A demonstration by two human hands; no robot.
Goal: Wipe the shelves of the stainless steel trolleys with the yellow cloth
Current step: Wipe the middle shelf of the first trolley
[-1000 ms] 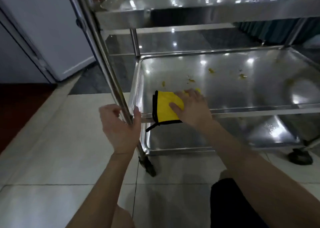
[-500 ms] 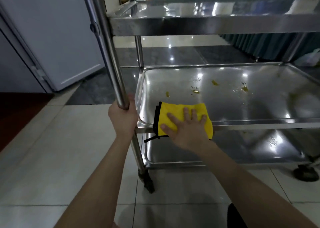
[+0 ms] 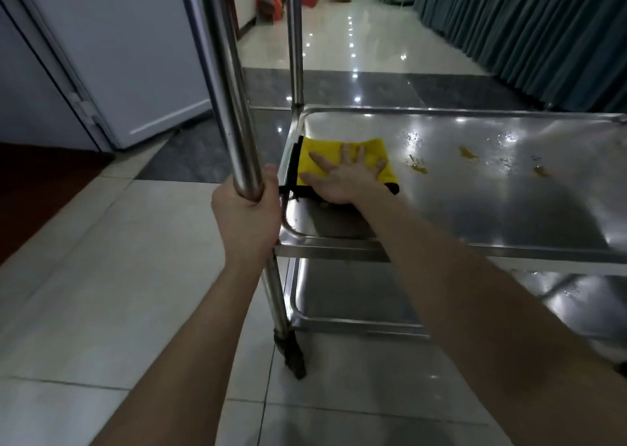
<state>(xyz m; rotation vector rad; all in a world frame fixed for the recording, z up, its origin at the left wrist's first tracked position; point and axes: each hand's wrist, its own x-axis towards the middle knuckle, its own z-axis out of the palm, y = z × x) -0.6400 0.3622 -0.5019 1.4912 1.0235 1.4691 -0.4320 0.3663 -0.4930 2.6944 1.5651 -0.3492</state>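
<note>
While the left hand (image 3: 249, 214) grips the trolley post (image 3: 234, 106), the right hand (image 3: 342, 177) presses flat, fingers spread, on the yellow cloth (image 3: 325, 153). Best sweep right across the middle shelf (image 3: 509, 208) through the yellow spills (image 3: 419, 170), keeping even pressure.

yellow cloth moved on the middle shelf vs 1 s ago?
Yes. The yellow cloth, under the right hand, has slid back from the middle shelf's front rim, which it overhung earlier, toward the rear, still along the left edge.
</note>
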